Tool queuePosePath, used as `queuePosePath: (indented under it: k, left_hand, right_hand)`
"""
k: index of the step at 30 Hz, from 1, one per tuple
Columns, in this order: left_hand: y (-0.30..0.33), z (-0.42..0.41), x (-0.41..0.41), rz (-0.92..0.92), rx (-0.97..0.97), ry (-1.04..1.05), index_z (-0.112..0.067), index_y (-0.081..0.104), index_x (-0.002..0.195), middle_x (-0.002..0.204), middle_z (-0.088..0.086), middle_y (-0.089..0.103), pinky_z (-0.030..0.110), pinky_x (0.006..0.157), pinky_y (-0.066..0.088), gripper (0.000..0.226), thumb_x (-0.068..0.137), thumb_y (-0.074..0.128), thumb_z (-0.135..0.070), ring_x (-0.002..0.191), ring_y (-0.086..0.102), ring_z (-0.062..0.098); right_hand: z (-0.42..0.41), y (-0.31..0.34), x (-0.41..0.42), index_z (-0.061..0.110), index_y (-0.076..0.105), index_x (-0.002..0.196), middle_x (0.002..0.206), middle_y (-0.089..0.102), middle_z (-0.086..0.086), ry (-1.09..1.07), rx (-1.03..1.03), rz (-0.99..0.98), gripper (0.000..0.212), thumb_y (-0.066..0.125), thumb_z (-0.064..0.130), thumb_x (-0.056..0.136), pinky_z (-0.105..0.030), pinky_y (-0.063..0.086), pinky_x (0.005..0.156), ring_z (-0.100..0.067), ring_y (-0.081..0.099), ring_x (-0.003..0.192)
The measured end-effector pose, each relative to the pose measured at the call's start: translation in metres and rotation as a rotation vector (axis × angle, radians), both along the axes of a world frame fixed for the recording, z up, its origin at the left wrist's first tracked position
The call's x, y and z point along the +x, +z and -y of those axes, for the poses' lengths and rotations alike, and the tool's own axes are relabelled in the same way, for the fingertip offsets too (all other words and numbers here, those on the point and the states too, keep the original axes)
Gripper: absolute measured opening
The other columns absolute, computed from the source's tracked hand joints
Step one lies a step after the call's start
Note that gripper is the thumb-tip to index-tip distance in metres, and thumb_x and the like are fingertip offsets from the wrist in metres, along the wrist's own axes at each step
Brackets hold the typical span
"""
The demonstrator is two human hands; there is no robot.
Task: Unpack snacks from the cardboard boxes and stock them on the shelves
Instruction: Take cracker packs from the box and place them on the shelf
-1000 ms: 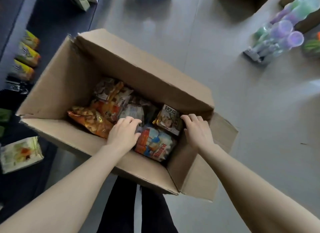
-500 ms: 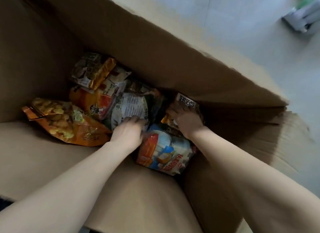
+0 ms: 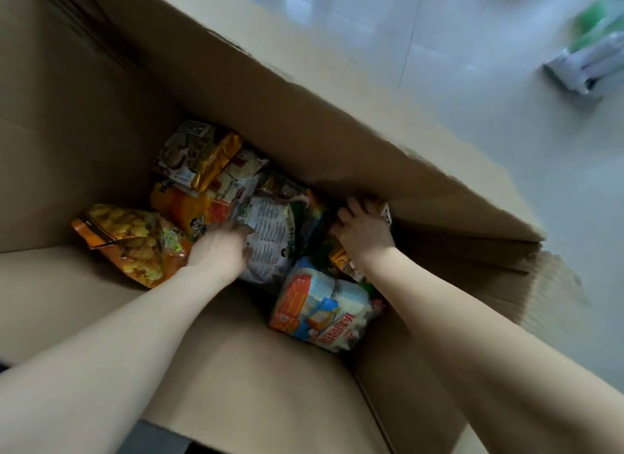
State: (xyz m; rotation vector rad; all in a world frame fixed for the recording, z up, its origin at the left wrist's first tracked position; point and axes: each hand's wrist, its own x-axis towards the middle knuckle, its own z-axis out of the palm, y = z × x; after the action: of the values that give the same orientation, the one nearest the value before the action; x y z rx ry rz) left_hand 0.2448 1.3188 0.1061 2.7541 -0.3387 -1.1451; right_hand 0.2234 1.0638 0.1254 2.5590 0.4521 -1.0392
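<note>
1. Head view, looking down into an open cardboard box (image 3: pixel 84 122) that fills most of the frame; snack packets lie in a loose heap on its bottom, toward the far wall.
2. White packet (image 3: pixel 270 230), printed with small text, lies in the middle of the heap. Left hand (image 3: pixel 219 247) rests on its near-left edge, fingers extended over the packet; whether they curl under it cannot be told.
3. Small packet (image 3: pixel 386 213), mostly hidden, sits against the far wall under the shadow of the flap. Right hand (image 3: pixel 363 230) covers it, fingers curled round its top.
4. Blue-and-red packet (image 3: pixel 320 310) lies nearest the camera, between the two forearms and touching neither hand.
5. Orange packet (image 3: pixel 128 240), showing yellow puffed pieces, lies at the left of the heap, just beside the left wrist.
6. Further packets are stacked at the back left: a pale one (image 3: pixel 184 153) on top, with a gold packet (image 3: pixel 216 159) tilted across it, and an orange one (image 3: pixel 189 207) beneath.
7. Far flap (image 3: pixel 304 92) leans inward over the heap and shades its right part.
8. Grey floor (image 3: pixel 472 82) lies beyond the box; a blurred bundle (image 3: pixel 587 61) of green and white goods stands at the upper right, well apart from the box.
</note>
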Motion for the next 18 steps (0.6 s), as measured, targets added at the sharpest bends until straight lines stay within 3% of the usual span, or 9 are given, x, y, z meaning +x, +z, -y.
queuePosePath:
  k: [3,5,7,9,11,13,18]
  left_hand:
    - [0.02,-0.012,0.021,0.001,0.003,0.091,-0.022,0.047,0.142,0.135,0.012,0.049,0.043,0.093,0.05,0.049,0.095,0.057,-0.032,0.12,0.05,0.035]
    - [0.029,-0.021,0.036,0.026,-0.021,0.158,-0.02,0.044,0.145,0.138,0.016,0.047,0.044,0.098,0.047,0.053,0.095,0.057,-0.029,0.123,0.048,0.038]
    - [0.031,-0.03,0.052,0.036,-0.035,0.26,-0.017,0.038,0.148,0.142,0.019,0.044,0.046,0.101,0.045,0.058,0.096,0.058,-0.029,0.126,0.047,0.041]
    - [0.023,-0.038,0.07,0.02,-0.039,0.389,-0.016,0.03,0.152,0.146,0.02,0.04,0.046,0.102,0.044,0.065,0.096,0.059,-0.031,0.127,0.047,0.042]
    - [0.008,-0.045,0.088,-0.014,-0.037,0.524,-0.017,0.02,0.155,0.148,0.021,0.039,0.047,0.102,0.045,0.07,0.098,0.057,-0.033,0.128,0.047,0.042]
    - [-0.015,-0.052,0.105,-0.053,-0.046,0.631,-0.016,0.014,0.156,0.15,0.019,0.04,0.047,0.104,0.044,0.07,0.1,0.052,-0.036,0.131,0.046,0.04]
    - [-0.073,-0.056,0.127,-0.075,-0.118,1.041,-0.014,0.004,0.158,0.151,0.023,0.038,0.046,0.11,0.036,0.081,0.1,0.05,-0.046,0.135,0.041,0.043]
  right_hand:
    - [-0.025,0.026,0.021,0.017,0.036,0.145,0.139,0.054,-0.011,-0.16,0.083,0.039,0.053,0.052,0.013,0.095,-0.045,0.03,0.11,-0.036,0.041,0.133]
    - [-0.046,0.033,0.033,0.018,0.036,0.142,0.127,0.061,-0.012,-0.359,0.179,0.112,0.051,0.052,0.012,0.094,-0.042,0.043,0.087,-0.035,0.057,0.115]
    - [-0.066,0.031,0.041,0.021,0.039,0.137,0.117,0.065,-0.01,-0.669,0.306,0.153,0.045,0.056,0.022,0.096,-0.037,0.044,0.07,-0.035,0.065,0.101]
    - [-0.081,0.018,0.048,0.019,0.049,0.13,0.114,0.067,-0.008,-0.997,0.39,0.105,0.049,0.064,0.045,0.091,-0.036,0.05,0.073,-0.034,0.066,0.101]
    - [-0.087,-0.001,0.051,0.013,0.059,0.121,0.113,0.068,-0.009,-1.21,0.478,0.049,0.056,0.066,0.055,0.085,-0.034,0.052,0.078,-0.033,0.066,0.103]
    - [-0.085,-0.022,0.046,0.009,0.061,0.118,0.114,0.069,-0.009,-1.337,0.587,0.048,0.057,0.067,0.055,0.086,-0.03,0.05,0.08,-0.032,0.066,0.106]
    - [-0.069,-0.068,0.036,0.02,0.049,0.14,0.133,0.062,-0.004,-1.489,0.681,0.033,0.065,0.071,0.05,0.087,-0.037,0.044,0.105,-0.027,0.058,0.123]
